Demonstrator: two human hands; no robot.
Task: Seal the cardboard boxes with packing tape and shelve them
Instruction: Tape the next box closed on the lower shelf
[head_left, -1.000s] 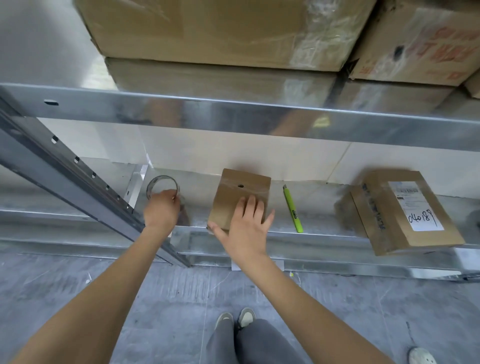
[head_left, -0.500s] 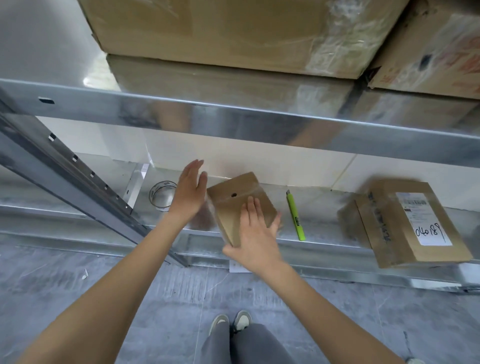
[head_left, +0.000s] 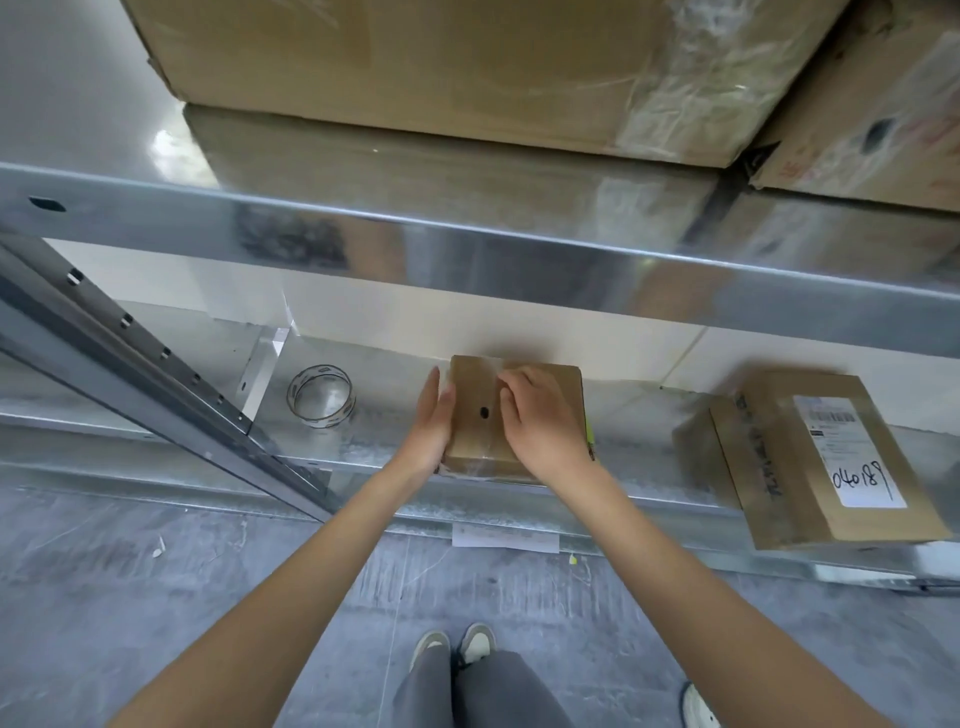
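A small brown cardboard box (head_left: 475, 405) with a dark hole in its top lies on the lower metal shelf (head_left: 363, 441). My left hand (head_left: 434, 421) presses flat with straight fingers against the box's left side. My right hand (head_left: 540, 415) rests on the top of the box with its fingers curled, fingertips near the tape strip along the middle. A roll of clear packing tape (head_left: 321, 396) lies flat on the shelf, left of the box and apart from both hands.
A green pen or cutter (head_left: 589, 435) peeks out behind my right hand. A labelled box (head_left: 815, 457) marked 040189 sits on the shelf at the right. Large cartons (head_left: 415, 67) fill the upper shelf. A slanted metal upright (head_left: 156, 374) crosses the left.
My left hand let go of the tape roll and came to the box's left side. The box was turned and set straight on the shelf. My right hand's fingers curled on its top.
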